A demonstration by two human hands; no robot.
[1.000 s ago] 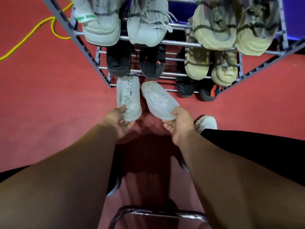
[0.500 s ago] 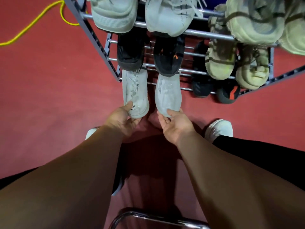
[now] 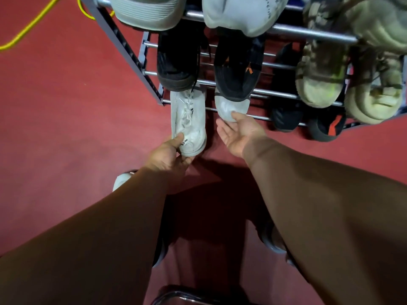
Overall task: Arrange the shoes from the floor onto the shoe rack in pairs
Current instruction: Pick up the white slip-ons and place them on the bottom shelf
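Gripping the heel of the left white sneaker (image 3: 188,124), your left hand (image 3: 168,156) holds it at the bottom tier of the shoe rack (image 3: 123,49); your right hand (image 3: 239,134), fingers straight, touches the right white sneaker (image 3: 229,107) tucked further in.

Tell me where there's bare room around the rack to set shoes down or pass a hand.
Open red floor lies left of the rack's side frame, up to the yellow cable, and also right of the right hand, in front of the black-and-orange shoes. A narrow gap of bars separates those from the right white shoe. Upper tiers are packed.
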